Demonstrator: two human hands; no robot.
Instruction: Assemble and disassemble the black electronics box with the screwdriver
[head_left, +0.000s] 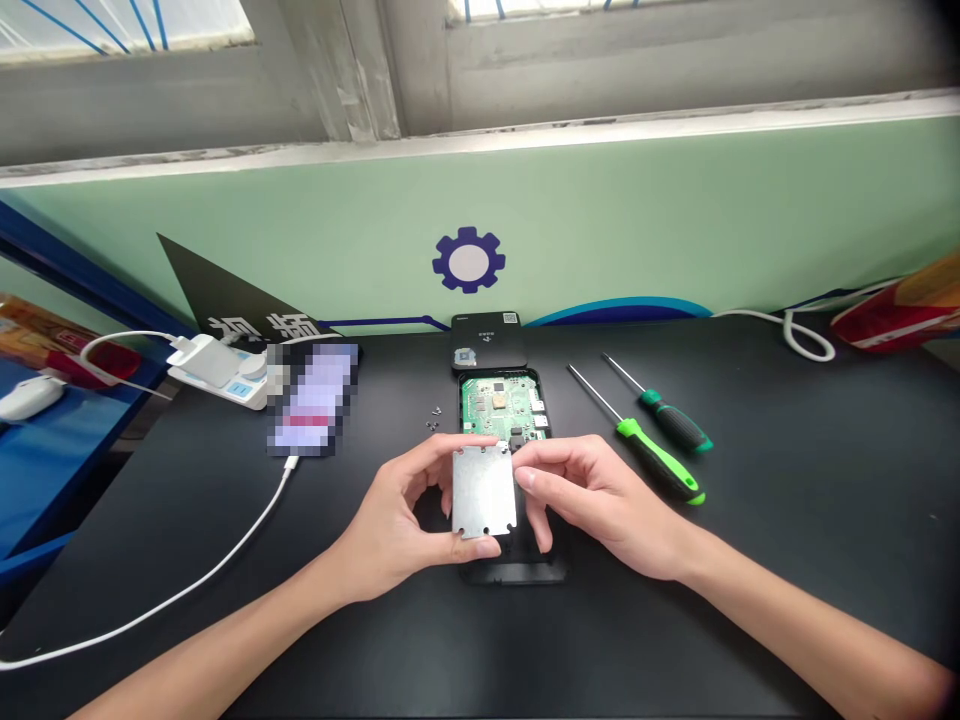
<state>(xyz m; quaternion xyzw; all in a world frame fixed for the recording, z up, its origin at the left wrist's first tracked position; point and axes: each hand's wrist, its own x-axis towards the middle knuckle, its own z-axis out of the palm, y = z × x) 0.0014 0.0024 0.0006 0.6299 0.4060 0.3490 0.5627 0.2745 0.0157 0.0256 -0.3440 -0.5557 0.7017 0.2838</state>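
You have the plate [484,492] pinched by its edges, held just above the near half of the open case [517,572]. Your left hand [394,525] clamps it, with the thumb on the bottom edge and the forefinger at the top left corner. Your right hand [592,500] closes its fingertips on the right edge.

That edge grip looks right to me. Hold the plate level and square to the case, and let no corner dip onto the board [499,405], which lies bare at 12 o'clock from the plate. Whether the plate touches the case beneath it cannot be told, so move slowly and feel for any snag.

The screws [433,418] lie loose at 10 o'clock, near your left knuckles, where a wrist sweep could scatter them. The screwdrivers [660,465] lie at 2 o'clock, within reach of your right hand. The cover [487,342] sits beyond the board, out of your way.
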